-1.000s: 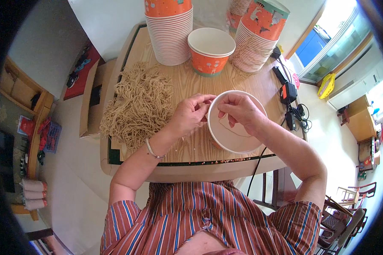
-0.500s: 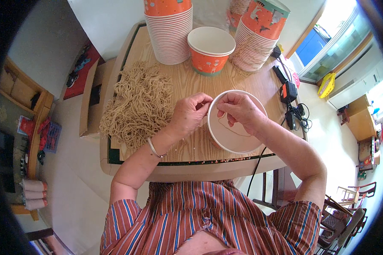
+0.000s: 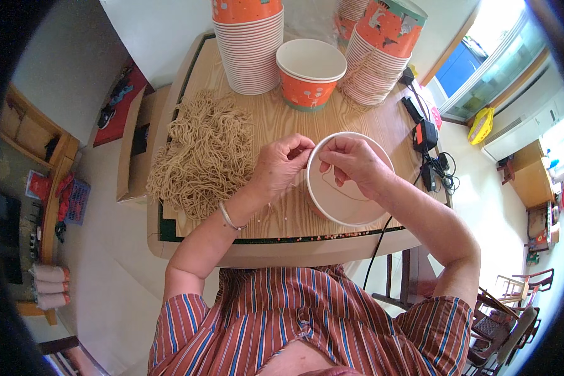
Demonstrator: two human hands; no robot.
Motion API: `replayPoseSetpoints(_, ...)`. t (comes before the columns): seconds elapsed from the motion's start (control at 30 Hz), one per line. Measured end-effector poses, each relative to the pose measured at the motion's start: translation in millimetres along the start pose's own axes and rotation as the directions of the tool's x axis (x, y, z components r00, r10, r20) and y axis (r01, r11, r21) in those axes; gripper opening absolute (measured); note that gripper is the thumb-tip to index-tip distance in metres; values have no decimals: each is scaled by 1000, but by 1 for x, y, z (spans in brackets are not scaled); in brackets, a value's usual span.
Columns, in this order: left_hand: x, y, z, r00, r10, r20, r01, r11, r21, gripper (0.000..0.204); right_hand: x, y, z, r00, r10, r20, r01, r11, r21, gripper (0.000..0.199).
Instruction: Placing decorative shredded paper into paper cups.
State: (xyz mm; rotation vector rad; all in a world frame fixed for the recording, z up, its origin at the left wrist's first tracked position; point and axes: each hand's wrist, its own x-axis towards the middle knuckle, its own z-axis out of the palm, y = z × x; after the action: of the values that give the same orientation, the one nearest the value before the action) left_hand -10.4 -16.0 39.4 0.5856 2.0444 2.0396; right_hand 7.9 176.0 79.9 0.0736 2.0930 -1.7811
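A white-lined paper bucket (image 3: 350,212) stands near the front of the table, its open top facing me. My left hand (image 3: 283,161) is at its left rim, thumb and forefinger pinched together; what lies between them is hidden. My right hand (image 3: 352,164) reaches over the rim into the bucket with fingers closed on a thin beige cord, and a loop of this cord (image 3: 351,196) hangs against the inner wall. Left of my left hand lies a big tangled heap of beige cords (image 3: 203,156).
Beyond the hands stand an orange paper bucket (image 3: 309,88), a tall bucket stack (image 3: 250,59) and another stack with cords (image 3: 376,69). Black adapters and cables (image 3: 427,147) lie along the table's right edge. A cardboard box (image 3: 138,147) is left of the table.
Almost nothing differs. The cord loop inside the bucket has shifted slightly, while both hands keep their places at the rim.
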Motion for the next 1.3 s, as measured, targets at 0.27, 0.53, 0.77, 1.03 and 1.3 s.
replayPoseSetpoints(0.27, 4, -14, 0, 1000, 3, -25, -2, 1000, 12, 6, 1, 3, 1, 1000, -7, -5, 8, 999, 43, 14)
replayPoseSetpoints(0.53, 10, -20, -3, 993, -23, -112, -8, 965, -262, 7, 3, 5, -2, 998, 39, 47, -42, 997, 66, 14)
replayPoseSetpoints(0.77, 13, -3, -15, 991, 27, -129, -79, 905, -419, 8, -4, -4, -1, 994, 61, 87, -65, 997, 40, 10)
replayPoseSetpoints(1.03, 18, 26, -13, 996, 83, -44, -94, 911, -402, 7, -12, -10, 1, 992, -127, -13, 120, 960, -253, 10)
replayPoseSetpoints(1.3, 26, 45, -14, 986, 168, 16, -162, 970, -180, 8, -22, -15, 3, 808, -583, 79, 450, 526, -722, 14)
